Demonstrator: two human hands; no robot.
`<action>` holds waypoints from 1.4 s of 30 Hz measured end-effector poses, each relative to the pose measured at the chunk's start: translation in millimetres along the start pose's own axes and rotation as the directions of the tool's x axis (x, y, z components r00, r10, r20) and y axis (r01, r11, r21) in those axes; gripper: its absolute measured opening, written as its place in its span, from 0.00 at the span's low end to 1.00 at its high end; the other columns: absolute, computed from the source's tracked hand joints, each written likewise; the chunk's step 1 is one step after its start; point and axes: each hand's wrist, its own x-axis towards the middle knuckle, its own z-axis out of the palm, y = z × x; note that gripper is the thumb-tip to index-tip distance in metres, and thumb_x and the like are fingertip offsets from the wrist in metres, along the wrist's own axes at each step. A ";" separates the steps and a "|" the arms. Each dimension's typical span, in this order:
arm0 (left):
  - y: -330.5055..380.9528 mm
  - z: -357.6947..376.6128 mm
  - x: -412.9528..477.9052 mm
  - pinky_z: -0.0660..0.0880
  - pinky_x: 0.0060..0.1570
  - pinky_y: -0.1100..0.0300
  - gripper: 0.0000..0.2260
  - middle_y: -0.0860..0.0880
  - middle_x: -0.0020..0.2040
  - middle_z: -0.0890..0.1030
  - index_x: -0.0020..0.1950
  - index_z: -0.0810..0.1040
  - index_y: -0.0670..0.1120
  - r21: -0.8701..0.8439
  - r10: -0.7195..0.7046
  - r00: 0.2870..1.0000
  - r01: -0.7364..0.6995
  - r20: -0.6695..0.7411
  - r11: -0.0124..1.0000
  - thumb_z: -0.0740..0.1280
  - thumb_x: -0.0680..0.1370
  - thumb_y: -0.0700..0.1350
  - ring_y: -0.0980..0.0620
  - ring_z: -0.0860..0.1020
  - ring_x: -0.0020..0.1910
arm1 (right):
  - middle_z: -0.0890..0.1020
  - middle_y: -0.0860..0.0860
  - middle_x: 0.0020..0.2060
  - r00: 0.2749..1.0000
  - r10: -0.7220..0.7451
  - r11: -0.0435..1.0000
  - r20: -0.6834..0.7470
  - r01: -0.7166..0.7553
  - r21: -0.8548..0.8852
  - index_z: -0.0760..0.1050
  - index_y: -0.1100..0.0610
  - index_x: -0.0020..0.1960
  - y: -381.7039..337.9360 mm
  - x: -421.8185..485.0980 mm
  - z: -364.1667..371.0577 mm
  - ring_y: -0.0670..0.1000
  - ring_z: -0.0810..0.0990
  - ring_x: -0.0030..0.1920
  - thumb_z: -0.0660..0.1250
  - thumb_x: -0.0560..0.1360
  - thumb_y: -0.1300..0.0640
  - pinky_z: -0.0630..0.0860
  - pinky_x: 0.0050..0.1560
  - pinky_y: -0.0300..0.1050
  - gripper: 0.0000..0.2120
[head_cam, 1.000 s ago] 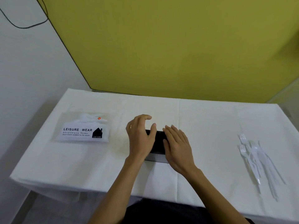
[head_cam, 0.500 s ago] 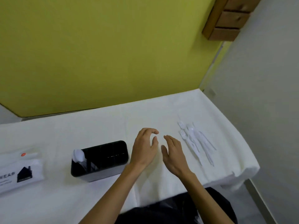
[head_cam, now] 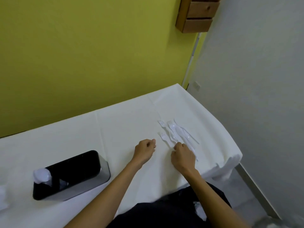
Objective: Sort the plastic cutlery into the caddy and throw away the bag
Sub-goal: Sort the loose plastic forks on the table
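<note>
A pile of white plastic cutlery (head_cam: 178, 133), forks among other pieces, lies on the white tablecloth at the table's right end. My right hand (head_cam: 182, 156) rests at the near end of the pile, its fingers curled down onto the handles. Just left of the pile is my left hand (head_cam: 145, 151), fingers loosely curled and holding nothing. The black caddy (head_cam: 77, 163) stands at the near left with a white spoon (head_cam: 41, 175) upright in its left compartment. A sliver of the clear bag (head_cam: 2, 197) shows at the left edge.
The table (head_cam: 115, 125) runs along a yellow wall, and its right end drops off just past the cutlery. A wooden drawer unit (head_cam: 197, 14) hangs high on the wall. Grey floor lies to the right.
Both hands left the caddy and moved right to the cutlery pile, and my view turned right with them. The right hand's fingers now curl over the handles.
</note>
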 end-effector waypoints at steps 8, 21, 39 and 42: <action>7.0 20.5 22.9 0.83 0.49 0.51 0.17 0.45 0.38 0.85 0.42 0.83 0.40 -0.152 -0.150 0.988 0.142 -0.043 0.978 0.65 0.79 0.52 0.48 0.82 0.37 | 0.83 0.52 0.37 0.980 -0.101 0.979 0.173 0.067 0.192 0.79 0.59 0.41 -11.3 1.2 -15.1 0.53 0.81 0.39 0.65 0.71 0.54 0.76 0.36 0.46 0.08; 26.2 21.7 31.9 0.81 0.38 0.54 0.06 0.40 0.40 0.80 0.47 0.73 0.37 -0.565 -0.278 0.960 0.211 -0.033 0.797 0.58 0.81 0.33 0.47 0.80 0.34 | 0.81 0.50 0.52 0.998 0.011 0.991 0.065 -0.019 0.129 0.76 0.54 0.54 9.4 57.2 -29.5 0.53 0.80 0.49 0.66 0.76 0.52 0.78 0.47 0.48 0.09; 32.0 34.1 35.9 0.77 0.35 0.55 0.04 0.44 0.39 0.79 0.56 0.70 0.41 -0.648 -0.271 0.963 0.208 0.002 0.733 0.57 0.84 0.38 0.49 0.79 0.32 | 0.77 0.49 0.52 0.999 0.016 0.994 0.029 -0.019 0.107 0.73 0.53 0.58 28.6 13.2 -20.9 0.54 0.79 0.50 0.64 0.77 0.53 0.74 0.44 0.46 0.10; 27.5 36.2 39.2 0.77 0.35 0.54 0.03 0.46 0.36 0.71 0.53 0.70 0.42 -0.604 -0.286 0.958 0.235 0.012 0.762 0.58 0.83 0.39 0.51 0.69 0.29 | 0.79 0.51 0.48 0.998 0.014 1.000 0.054 -0.015 0.017 0.74 0.56 0.52 27.2 13.7 -17.6 0.54 0.79 0.46 0.63 0.76 0.55 0.78 0.46 0.48 0.07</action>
